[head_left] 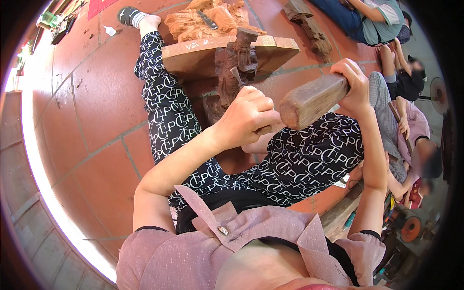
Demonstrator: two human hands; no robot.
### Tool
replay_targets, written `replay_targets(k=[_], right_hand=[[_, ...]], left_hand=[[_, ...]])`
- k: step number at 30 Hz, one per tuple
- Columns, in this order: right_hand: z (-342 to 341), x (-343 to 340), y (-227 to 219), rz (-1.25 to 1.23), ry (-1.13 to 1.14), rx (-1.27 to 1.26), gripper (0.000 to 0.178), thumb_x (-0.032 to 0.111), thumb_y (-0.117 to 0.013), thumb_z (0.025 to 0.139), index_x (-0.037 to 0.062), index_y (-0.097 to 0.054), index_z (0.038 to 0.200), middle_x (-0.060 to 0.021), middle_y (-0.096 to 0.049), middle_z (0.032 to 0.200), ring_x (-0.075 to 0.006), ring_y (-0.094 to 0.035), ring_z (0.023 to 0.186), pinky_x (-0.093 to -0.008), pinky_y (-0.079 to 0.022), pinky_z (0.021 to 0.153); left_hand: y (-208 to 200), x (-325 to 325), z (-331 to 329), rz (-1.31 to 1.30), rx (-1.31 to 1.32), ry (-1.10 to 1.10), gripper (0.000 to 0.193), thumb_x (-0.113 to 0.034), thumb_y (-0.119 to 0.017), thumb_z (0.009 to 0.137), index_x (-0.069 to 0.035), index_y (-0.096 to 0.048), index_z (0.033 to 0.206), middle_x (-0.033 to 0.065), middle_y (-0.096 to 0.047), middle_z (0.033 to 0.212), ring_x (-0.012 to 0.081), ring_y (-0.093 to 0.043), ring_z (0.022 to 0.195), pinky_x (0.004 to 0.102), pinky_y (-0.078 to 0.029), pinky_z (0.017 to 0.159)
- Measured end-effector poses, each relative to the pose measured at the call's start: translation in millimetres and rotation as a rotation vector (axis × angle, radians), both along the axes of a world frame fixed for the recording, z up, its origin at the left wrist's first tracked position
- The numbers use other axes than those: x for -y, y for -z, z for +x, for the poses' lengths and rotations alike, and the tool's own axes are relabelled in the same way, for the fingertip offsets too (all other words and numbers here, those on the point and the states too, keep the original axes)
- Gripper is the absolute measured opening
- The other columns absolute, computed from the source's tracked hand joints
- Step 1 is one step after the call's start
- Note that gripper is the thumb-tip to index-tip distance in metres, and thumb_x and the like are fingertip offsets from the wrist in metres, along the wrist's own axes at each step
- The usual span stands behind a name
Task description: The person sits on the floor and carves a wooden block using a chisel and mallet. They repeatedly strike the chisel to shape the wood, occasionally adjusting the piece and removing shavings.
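Note:
My left hand (249, 118) is closed round a chisel (236, 75), its blade pointing up and away at the dark carved wooden figure (225, 67). Whether the edge touches the wood I cannot tell. The figure stands upright between my legs, against the near edge of a thick wooden slab (278, 48). To the right, my right hand (356, 84) grips a block-shaped wooden mallet (311, 101) by one end. The mallet's near end hangs just right of my left fist, close to the chisel's butt.
On the slab lies an orange-brown wood carving (198, 21) with a dark tool (207, 19) on it. A rough dark wood piece (309, 29) rests on the tiled floor (96, 130) beyond. Other people (386, 19) sit along the right, near fans (411, 228). A small white bottle (109, 31) lies far left.

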State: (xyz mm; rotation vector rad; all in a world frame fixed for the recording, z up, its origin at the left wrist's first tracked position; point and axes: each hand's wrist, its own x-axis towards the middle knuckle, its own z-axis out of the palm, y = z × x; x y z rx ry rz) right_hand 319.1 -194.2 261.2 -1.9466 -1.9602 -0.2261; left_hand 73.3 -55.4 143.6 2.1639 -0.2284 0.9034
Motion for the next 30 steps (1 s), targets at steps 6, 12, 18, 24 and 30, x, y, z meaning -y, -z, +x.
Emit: replay_targets(k=[6,12,18,24,30], right_hand=[[-18.3,-2.0,-5.5,-0.042,-0.127,-0.002,0.034,0.006,-0.077,0.056,0.006,-0.059,0.085,-0.0089,-0.059,0.08,-0.0304,-0.061,0.076,-0.0368,-0.049,0.067],[-25.1,-4.9,-7.2,-0.022,-0.228,0.009,0.028,0.008,-0.08,0.064,0.0059,-0.059,0.084,-0.0083,-0.058,0.076,-0.027,-0.059,0.069,-0.0357,-0.048,0.062],[-24.7,-6.1,-8.3,-0.015,-0.24,0.001,0.027,0.008,-0.082,0.069,0.0052,-0.059,0.084,-0.0086,-0.058,0.075,-0.0259,-0.058,0.067,-0.0351,-0.046,0.059],[-31.5,-1.9,-8.5,0.01,-0.236,-0.119,0.035,0.008,-0.079,0.056,0.0051,-0.059,0.084,-0.01,-0.058,0.079,-0.0291,-0.059,0.072,-0.0361,-0.048,0.065],[-37.2,-5.0,-1.1,-0.071,-0.237,0.052,0.037,0.006,-0.077,0.054,0.0059,-0.059,0.086,-0.0078,-0.057,0.078,-0.0283,-0.06,0.072,-0.0372,-0.048,0.063]], left_hand=[[-3.1,0.6,-0.4,-0.033,0.062,-0.004,0.016,-0.009,-0.07,0.064,-0.012,-0.06,0.076,0.0014,-0.049,0.075,0.0235,-0.052,0.077,0.0383,-0.038,0.08],[-4.1,-7.1,0.4,-0.027,0.007,0.026,0.016,-0.009,-0.07,0.064,-0.013,-0.06,0.075,0.0008,-0.047,0.074,0.0224,-0.051,0.078,0.0377,-0.037,0.08],[-6.6,-13.1,-1.4,-0.008,-0.017,0.053,0.017,-0.009,-0.071,0.066,-0.011,-0.065,0.082,0.0022,-0.05,0.076,0.0231,-0.052,0.077,0.0377,-0.038,0.079],[-17.1,-33.6,-6.0,-0.202,-0.028,0.071,0.012,-0.008,-0.07,0.065,-0.012,-0.062,0.073,-0.0001,-0.054,0.073,0.022,-0.054,0.073,0.0348,-0.039,0.075],[-18.1,-36.0,-7.5,-0.133,-0.041,0.098,0.015,-0.014,-0.072,0.066,-0.01,-0.059,0.072,0.0029,-0.055,0.077,0.0244,-0.054,0.074,0.0357,-0.04,0.077]])
